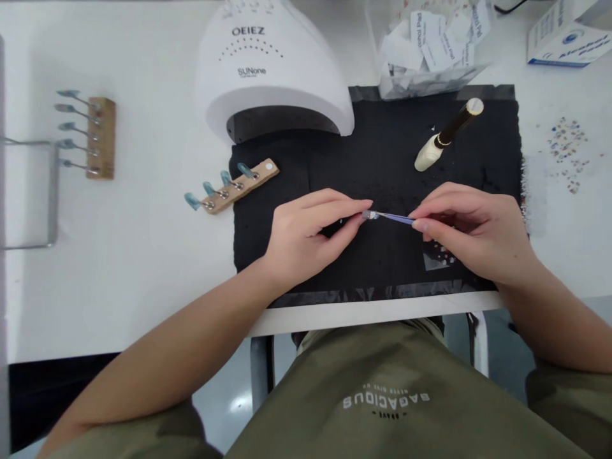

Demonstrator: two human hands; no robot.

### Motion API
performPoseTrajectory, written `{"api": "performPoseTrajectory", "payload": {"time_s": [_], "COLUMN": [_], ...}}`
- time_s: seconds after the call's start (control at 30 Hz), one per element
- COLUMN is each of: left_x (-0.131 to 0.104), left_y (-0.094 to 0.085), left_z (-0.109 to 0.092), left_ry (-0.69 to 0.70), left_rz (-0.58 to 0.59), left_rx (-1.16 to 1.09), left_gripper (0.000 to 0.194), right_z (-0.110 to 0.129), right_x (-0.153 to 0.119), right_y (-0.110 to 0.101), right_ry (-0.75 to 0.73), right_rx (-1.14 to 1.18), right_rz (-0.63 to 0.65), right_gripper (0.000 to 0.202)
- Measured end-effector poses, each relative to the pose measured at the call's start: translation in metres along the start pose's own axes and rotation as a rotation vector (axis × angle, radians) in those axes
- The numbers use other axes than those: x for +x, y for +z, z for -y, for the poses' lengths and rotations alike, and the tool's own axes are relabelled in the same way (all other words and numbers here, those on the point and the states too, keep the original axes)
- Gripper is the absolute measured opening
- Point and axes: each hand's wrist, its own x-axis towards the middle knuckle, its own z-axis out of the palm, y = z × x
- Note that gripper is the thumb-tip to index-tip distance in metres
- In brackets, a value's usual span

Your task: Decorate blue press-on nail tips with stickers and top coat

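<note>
Over the black mat (pixel 306 255), my left hand (pixel 318 233) pinches a small nail tip (pixel 370 215) between thumb and fingers. My right hand (pixel 471 226) grips purple tweezers (pixel 398 218), whose points touch or nearly touch the nail tip. Beneath my right hand lies a small clear sheet (pixel 436 257) with tiny pale pieces, partly hidden by the fingers. A wooden strip (pixel 243 188) with several blue-green nail tips on stands rests at the mat's left edge.
A white lamp (pixel 277 70) stands at the back. Behind my right hand lies a bottle (pixel 429 153) with a dark cap. Further out are a clear bin (pixel 415 86) of alcohol pads, an alcohol pad box (pixel 557 38), scattered gems (pixel 567 143), a second wooden block (pixel 108 140) and a metal frame (pixel 53 191).
</note>
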Motion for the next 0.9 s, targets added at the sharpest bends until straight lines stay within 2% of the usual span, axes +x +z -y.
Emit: {"api": "performPoseTrajectory", "payload": {"time_s": [0.9], "left_x": [-0.0004], "left_y": [-0.0010], "left_z": [0.0003], "left_ry": [0.013], "left_rz": [0.024], "left_rx": [0.012], "left_gripper": [0.018], "right_z": [0.0012], "right_x": [0.0001], "right_y": [0.0000], "right_ry": [-0.046], "right_rx": [-0.053], "right_rz": [0.018], "right_gripper": [0.009]}}
